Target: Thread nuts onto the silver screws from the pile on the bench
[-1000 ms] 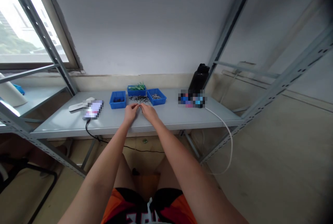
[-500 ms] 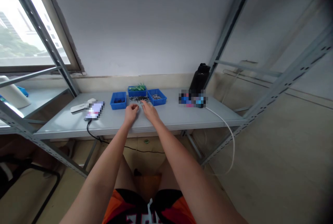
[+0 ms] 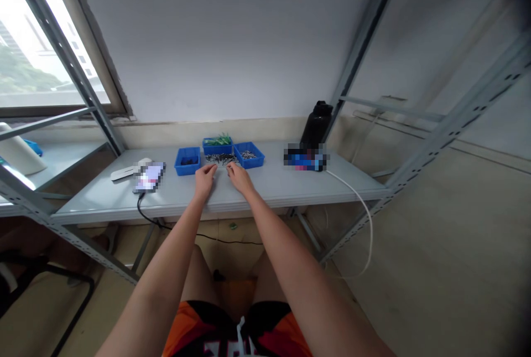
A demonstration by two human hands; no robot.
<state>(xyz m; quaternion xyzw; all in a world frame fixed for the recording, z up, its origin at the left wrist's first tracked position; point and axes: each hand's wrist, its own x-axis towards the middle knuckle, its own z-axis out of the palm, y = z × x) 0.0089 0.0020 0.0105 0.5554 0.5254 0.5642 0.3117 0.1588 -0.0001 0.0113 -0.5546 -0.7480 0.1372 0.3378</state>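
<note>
My left hand [image 3: 204, 180] rests over the front of the grey shelf, thumb and fingers pinched together. Beside it, my right hand [image 3: 240, 177] is also pinched, its fingertips curled inward. Anything between the fingers of either hand is too small to make out. Just beyond the fingertips lies a loose pile of small dark and silvery thin parts [image 3: 220, 158]. To its left stands a blue bin [image 3: 187, 169] with dark pieces in it. Behind the pile, another blue bin [image 3: 218, 149] holds green strips [image 3: 219, 140]. A third blue bin [image 3: 251, 163], on the right, contains small silvery parts [image 3: 248, 154].
A lit phone [image 3: 150, 177] with a black cable lies on the shelf [image 3: 274, 188] at left, near a white object [image 3: 124, 172]. At right stand a black bottle [image 3: 317, 124] and a blurred blue item [image 3: 305, 160] with a white cable. Metal posts frame both sides.
My left hand has shifted slightly left, and the fingertips of my two hands are a little farther apart. The right index finger, stretched toward the pile before, is now curled in.
</note>
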